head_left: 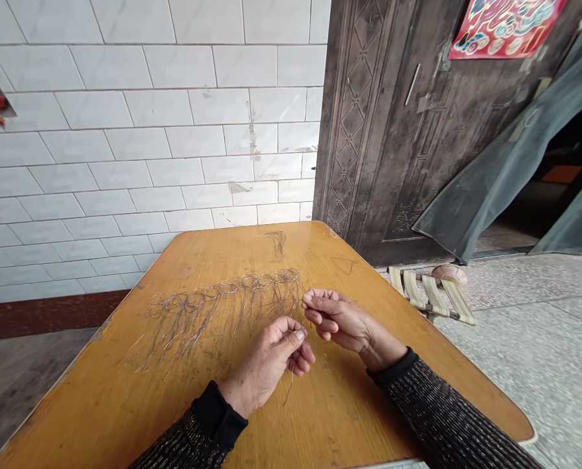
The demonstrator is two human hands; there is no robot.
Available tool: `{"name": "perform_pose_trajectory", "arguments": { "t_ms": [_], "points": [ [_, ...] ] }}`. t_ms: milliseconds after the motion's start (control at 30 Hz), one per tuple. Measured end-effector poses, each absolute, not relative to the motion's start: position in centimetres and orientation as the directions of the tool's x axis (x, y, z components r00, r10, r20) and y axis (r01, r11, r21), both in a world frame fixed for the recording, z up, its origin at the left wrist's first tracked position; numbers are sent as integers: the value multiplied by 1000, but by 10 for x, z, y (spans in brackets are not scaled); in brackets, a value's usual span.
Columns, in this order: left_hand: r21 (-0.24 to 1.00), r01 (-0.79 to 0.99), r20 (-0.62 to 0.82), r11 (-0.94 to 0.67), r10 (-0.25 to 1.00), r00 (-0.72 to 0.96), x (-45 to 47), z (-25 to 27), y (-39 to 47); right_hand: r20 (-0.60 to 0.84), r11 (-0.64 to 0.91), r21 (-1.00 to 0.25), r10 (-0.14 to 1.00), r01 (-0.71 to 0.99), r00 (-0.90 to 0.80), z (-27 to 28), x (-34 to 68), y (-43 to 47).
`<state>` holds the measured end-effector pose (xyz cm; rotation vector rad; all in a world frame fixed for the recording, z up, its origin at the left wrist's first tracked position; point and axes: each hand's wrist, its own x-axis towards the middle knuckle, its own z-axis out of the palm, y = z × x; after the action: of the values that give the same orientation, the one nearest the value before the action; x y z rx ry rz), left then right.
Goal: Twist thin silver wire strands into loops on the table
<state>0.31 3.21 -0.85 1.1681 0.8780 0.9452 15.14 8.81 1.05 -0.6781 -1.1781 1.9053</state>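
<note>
- A thin wire (291, 381) hangs from the left hand above the near middle of the bench, its loose end pointing toward the person.
- The left hand (266, 365) has its thumb pressed against the curled index finger, with no gap at the tips, gripping that wire.
- The right hand (342, 320), just beyond and to the right, has its thumb and index fingers pinched together on a fine length of wire; whether it is the same piece is too fine to tell. The other fingers curl loosely.
- Just left of the hands lies a row of looped wires (227, 288), loops toward the far side, straight tails toward the person; its right end sits close by the right fingertips.
- Farther out, near the far edge, lies a small bunch of straight wires (278, 244), well apart from the row.
- The bench (369, 417) shows bare wood between the forearms and a broad open strip from the right hand to the right edge. On the left, a narrower bare margin separates the tails from the edge.
- The far edge is near a white tiled wall (139, 143) and a dark carved door (379, 130).
- Past the right edge, a strap-topped stool (432, 293) stands close by on the speckled floor (540, 339), with a grey-green curtain (515, 156) beyond.
</note>
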Motion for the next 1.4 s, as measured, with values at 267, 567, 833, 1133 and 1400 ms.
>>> {"name": "perform_pose_trajectory", "arguments": {
  "t_ms": [267, 567, 833, 1133, 1400],
  "points": [
    [946, -285, -60, 153, 949, 310, 5, -6, 35, 41, -144, -945, 839, -294, -543, 10, 147, 86],
    [942, -294, -67, 164, 947, 314, 5, -6, 36, 80, -86, -930, 902, -357, -425, 7, 138, 83],
    [894, -358, -99, 268, 899, 426, 4, -8, 34, 113, -58, -882, 937, -468, -329, 13, 152, 91],
    [898, -318, -140, 305, 881, 451, 0, -10, 34, 88, -81, -846, 954, -528, -287, 10, 158, 99],
    [985, -83, -100, 151, 892, 440, 1, -8, 30, 44, -87, -844, 972, -529, -231, 13, 166, 105]
  ]
}}
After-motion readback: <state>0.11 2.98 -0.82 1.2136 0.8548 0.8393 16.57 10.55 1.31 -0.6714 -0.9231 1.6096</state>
